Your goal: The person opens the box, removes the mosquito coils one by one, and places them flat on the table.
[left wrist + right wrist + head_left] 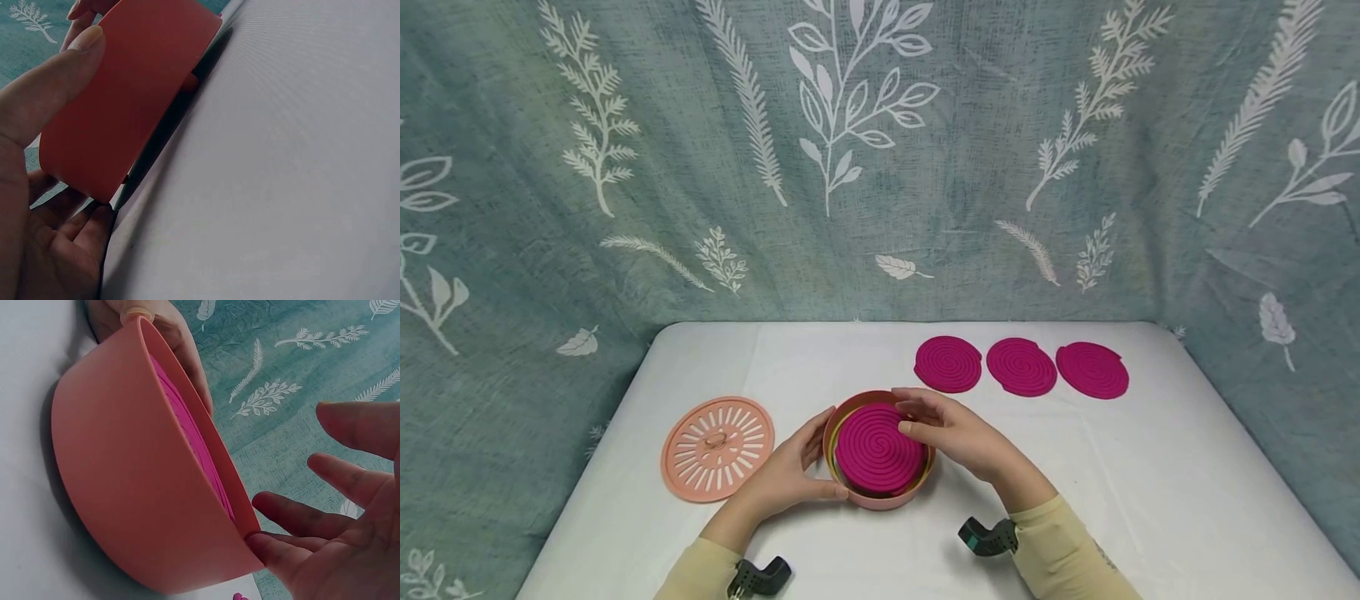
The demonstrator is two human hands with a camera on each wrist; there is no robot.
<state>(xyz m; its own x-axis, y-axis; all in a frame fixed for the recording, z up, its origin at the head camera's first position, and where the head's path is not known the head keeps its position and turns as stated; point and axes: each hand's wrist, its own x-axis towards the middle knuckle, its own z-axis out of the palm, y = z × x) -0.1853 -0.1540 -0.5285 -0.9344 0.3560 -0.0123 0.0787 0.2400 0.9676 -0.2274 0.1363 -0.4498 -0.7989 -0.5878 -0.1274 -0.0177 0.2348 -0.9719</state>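
And here's the magenta, round, rubbery-looking spiral mat (pixel 878 454), lying inside the coral, round, plastic-looking bowl (pixel 125 462), no long axis to it. Left hand (pixel 788 479) grips the bowl's left wall; right hand (pixel 958 433), nearer the mat, has loosely spread fingers at the far-right rim. Thumb touching mat? Can't tell; the mat hides what's underneath.
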